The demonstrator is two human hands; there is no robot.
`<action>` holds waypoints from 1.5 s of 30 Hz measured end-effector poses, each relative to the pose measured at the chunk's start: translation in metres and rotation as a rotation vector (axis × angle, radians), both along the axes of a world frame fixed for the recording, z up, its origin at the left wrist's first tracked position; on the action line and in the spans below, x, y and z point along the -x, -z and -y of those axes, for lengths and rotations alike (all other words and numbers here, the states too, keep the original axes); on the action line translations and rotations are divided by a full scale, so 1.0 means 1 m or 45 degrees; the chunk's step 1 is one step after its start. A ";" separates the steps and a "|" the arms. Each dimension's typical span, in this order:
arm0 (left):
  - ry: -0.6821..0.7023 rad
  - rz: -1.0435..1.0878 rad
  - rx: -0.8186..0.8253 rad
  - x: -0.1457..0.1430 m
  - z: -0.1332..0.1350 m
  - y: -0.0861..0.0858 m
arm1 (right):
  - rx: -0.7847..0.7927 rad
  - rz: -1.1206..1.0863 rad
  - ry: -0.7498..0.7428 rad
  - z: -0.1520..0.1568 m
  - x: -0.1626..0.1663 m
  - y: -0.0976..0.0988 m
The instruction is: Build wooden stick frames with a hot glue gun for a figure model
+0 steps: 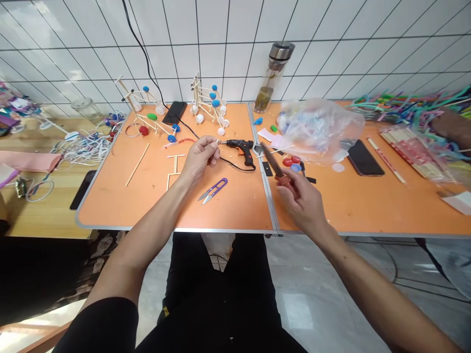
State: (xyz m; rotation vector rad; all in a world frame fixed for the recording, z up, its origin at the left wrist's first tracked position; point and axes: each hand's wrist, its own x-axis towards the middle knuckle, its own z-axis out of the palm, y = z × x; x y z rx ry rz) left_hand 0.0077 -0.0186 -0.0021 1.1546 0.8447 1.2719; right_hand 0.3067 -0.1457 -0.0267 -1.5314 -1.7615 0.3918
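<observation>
While the left hand (198, 159) pinches: grip closed, thumb to fingertips, on one small pale piece (218, 141) just left of the glue gun's nozzle; contact with it, cannot tell.
Right hand (301, 196): grip closed round the handle of one knife (275, 164); blade blurred, pointing away from the person, right of the glue gun.
Piece and blade: if the edge is to meet the piece, probably best with left wrist steady, only the end exposed, edge turned off the fingertips, short light strokes.
Glue gun (241, 145): one, lying on its side on the orange worktop (243, 206); nozzle may be hot, so better to leave fingers a margin there.
Black cord (245, 170): one, running off the glue gun's handle; wise to keep the blade clear of it.
Snips (214, 186): one pair, purple, nearer the person than the glue gun.
Capped stick frames (196, 93): two, beyond and left of the glue gun; closer one shows three blue caps, other three blue, one red, one green.
Flat stick pieces (175, 163): two, left of the glue gun, one part-hidden by the forearm.
Loose stick (137, 165): one, farther left.
Phones (174, 113): three; two left of the glue gun, one right.
Flask (268, 83): one, beyond and right.
Plastic bag (320, 130): one, right.
</observation>
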 end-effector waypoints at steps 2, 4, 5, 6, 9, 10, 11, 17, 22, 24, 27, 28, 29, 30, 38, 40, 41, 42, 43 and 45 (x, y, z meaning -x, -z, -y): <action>0.020 0.042 -0.039 0.001 -0.001 0.001 | 0.374 -0.488 -0.066 -0.015 0.017 -0.010; 0.032 0.074 -0.064 0.002 -0.001 0.002 | 0.647 -0.970 -0.190 -0.037 0.034 -0.020; 0.031 0.085 -0.072 0.003 -0.001 0.002 | 0.712 -1.112 -0.249 -0.050 0.041 -0.024; 0.025 0.092 -0.079 0.003 -0.001 0.002 | 0.757 -1.192 -0.302 -0.063 0.048 -0.028; -0.022 0.072 -0.081 0.005 0.000 0.001 | 0.745 -1.138 -0.435 -0.097 0.065 -0.033; -0.046 0.053 -0.076 0.006 0.000 0.001 | 0.726 -1.077 -0.457 -0.105 0.069 -0.033; -0.070 0.033 -0.071 0.006 -0.001 0.001 | 0.699 -1.011 -0.474 -0.111 0.073 -0.033; -0.132 0.002 -0.085 0.005 0.000 0.000 | 0.585 -0.721 -0.568 -0.114 0.081 -0.027; -0.102 0.003 -0.064 -0.001 0.005 -0.003 | 0.480 -0.548 -0.659 -0.107 0.080 -0.026; -0.081 0.028 -0.080 -0.002 0.007 -0.005 | 0.459 -0.524 -0.662 -0.106 0.080 -0.026; -0.062 0.054 -0.090 -0.003 0.008 -0.006 | 0.408 -0.466 -0.630 -0.106 0.082 -0.024; -0.061 0.053 -0.084 -0.003 0.009 -0.006 | 0.392 -0.437 -0.617 -0.106 0.082 -0.023; -0.062 0.048 -0.077 -0.003 0.009 -0.006 | 0.378 -0.412 -0.604 -0.106 0.083 -0.022; -0.065 0.043 -0.071 -0.003 0.009 -0.006 | 0.367 -0.392 -0.594 -0.106 0.083 -0.021; -0.035 0.037 -0.108 -0.001 0.010 -0.006 | 0.229 -0.307 -0.517 -0.106 0.085 -0.015; -0.019 0.041 -0.127 -0.001 0.010 -0.005 | 0.166 -0.264 -0.496 -0.106 0.086 -0.015; -0.014 0.046 -0.136 -0.001 0.010 -0.005 | 0.143 -0.246 -0.492 -0.106 0.087 -0.015; -0.010 0.053 -0.144 -0.002 0.010 -0.005 | 0.132 -0.234 -0.496 -0.106 0.087 -0.015; -0.006 0.060 -0.150 -0.002 0.009 -0.005 | 0.133 -0.225 -0.503 -0.106 0.087 -0.015; -0.001 0.075 -0.152 -0.004 0.009 -0.005 | 0.142 -0.208 -0.508 -0.105 0.087 -0.015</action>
